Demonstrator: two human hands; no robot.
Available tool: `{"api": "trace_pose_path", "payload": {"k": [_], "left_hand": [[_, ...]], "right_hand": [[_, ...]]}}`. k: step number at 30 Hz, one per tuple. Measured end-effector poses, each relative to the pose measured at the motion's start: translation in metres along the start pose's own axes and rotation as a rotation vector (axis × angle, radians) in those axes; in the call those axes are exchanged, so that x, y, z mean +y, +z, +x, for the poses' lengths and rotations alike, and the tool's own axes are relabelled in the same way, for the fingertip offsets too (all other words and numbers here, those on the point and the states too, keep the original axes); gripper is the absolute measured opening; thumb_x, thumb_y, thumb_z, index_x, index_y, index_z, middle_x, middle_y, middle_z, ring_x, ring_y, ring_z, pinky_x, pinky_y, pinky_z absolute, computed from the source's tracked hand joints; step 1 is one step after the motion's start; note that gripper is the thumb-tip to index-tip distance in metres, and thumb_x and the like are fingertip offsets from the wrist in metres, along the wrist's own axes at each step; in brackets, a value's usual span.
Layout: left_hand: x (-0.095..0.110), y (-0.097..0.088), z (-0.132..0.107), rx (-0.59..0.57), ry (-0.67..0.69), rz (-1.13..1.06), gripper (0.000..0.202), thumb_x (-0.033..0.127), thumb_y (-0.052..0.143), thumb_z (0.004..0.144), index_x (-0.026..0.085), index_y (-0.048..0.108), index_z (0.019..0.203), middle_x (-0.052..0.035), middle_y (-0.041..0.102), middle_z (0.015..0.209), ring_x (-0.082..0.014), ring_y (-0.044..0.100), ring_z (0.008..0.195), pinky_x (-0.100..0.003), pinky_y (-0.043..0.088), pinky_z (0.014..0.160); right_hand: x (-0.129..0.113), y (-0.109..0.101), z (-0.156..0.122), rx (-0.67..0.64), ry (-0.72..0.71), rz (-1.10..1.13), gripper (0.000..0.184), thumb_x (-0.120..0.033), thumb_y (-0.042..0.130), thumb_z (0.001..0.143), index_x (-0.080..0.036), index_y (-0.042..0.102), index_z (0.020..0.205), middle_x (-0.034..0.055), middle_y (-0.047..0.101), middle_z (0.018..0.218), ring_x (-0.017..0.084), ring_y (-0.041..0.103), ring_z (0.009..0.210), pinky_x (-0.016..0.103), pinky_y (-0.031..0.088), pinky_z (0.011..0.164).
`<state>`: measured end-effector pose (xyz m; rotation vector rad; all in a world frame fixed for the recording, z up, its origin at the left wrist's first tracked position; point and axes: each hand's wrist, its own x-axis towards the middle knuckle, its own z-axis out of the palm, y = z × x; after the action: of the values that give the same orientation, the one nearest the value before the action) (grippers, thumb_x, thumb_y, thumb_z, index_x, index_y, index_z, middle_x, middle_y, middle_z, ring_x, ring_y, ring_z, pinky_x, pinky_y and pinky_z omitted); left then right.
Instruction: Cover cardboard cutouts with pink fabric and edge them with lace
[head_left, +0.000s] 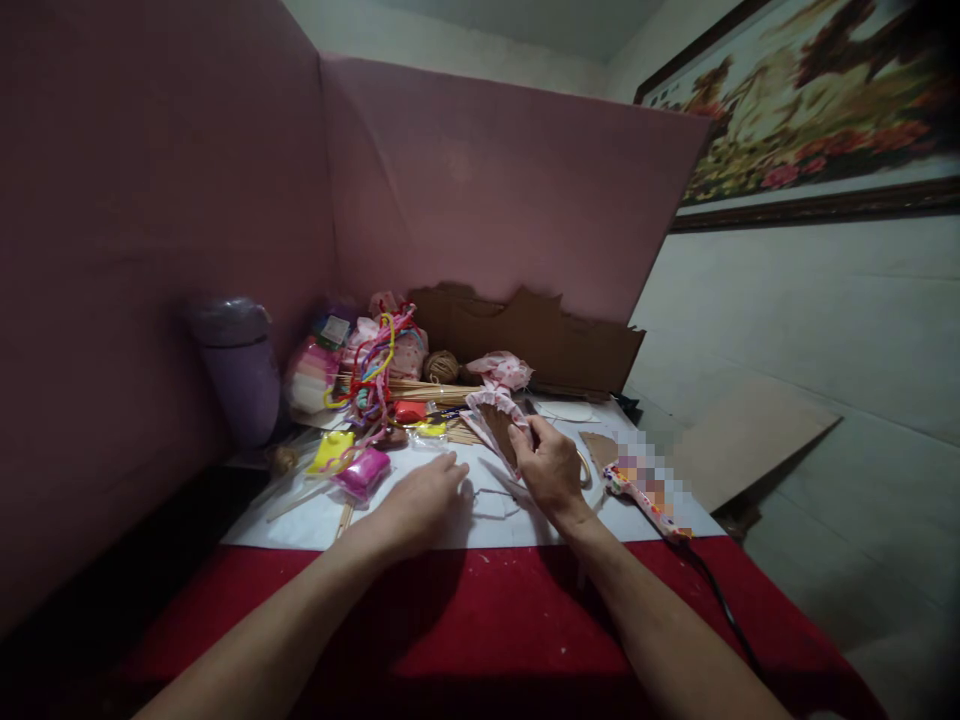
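Observation:
My right hand (551,468) is closed on a cone-shaped cardboard piece wrapped in pink dotted fabric (496,418), which it holds tilted over the white sheet (480,520). My left hand (424,505) rests palm down on that sheet just left of the right hand, with its fingers stretched toward a thin wire loop (491,500). Nothing shows in the left hand.
Craft supplies crowd the back: coloured pipe cleaners (375,365), a twine ball (442,367), bamboo sticks (427,392), pink clay packet (364,472), a purple bottle (238,365), torn cardboard (532,335). A patterned glue gun (645,498) with black cord lies right. Pink partition walls enclose the red-covered table (480,610).

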<state>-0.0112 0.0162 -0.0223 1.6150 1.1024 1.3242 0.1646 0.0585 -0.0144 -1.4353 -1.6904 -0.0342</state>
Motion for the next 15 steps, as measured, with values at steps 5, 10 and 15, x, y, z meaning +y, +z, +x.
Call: {"api": "trace_pose_path", "payload": {"k": [5, 10, 15], "left_hand": [[0.048, 0.001, -0.048, -0.853, 0.118, 0.517, 0.053, 0.040, 0.059, 0.076, 0.013, 0.056, 0.122, -0.0192, 0.042, 0.138, -0.0393, 0.031, 0.129, -0.052, 0.025, 0.104], [0.065, -0.012, -0.058, -1.038, -0.085, 0.152, 0.044, 0.043, 0.044, 0.087, 0.022, 0.056, 0.124, -0.0057, 0.065, 0.115, -0.0254, 0.060, 0.105, -0.032, 0.047, 0.088], [0.026, 0.005, -0.053, -0.572, 0.126, 0.708, 0.074, 0.052, 0.053, 0.078, 0.010, 0.038, 0.137, -0.0206, 0.024, 0.145, -0.0377, 0.016, 0.135, -0.051, 0.013, 0.109]], "right_hand": [[0.000, 0.000, 0.001, 0.011, -0.011, 0.033, 0.021, -0.033, 0.048, 0.083, -0.019, 0.061, 0.074, 0.0008, 0.060, 0.061, 0.013, 0.046, 0.052, 0.023, 0.025, 0.050], [-0.001, -0.001, 0.001, 0.014, -0.019, 0.047, 0.020, -0.032, 0.048, 0.082, -0.018, 0.061, 0.074, 0.0011, 0.060, 0.061, 0.013, 0.046, 0.052, 0.023, 0.026, 0.051], [-0.001, -0.001, 0.001, 0.021, -0.018, 0.035, 0.021, -0.032, 0.048, 0.083, -0.018, 0.060, 0.073, 0.0007, 0.059, 0.061, 0.013, 0.047, 0.053, 0.023, 0.027, 0.051]]}}
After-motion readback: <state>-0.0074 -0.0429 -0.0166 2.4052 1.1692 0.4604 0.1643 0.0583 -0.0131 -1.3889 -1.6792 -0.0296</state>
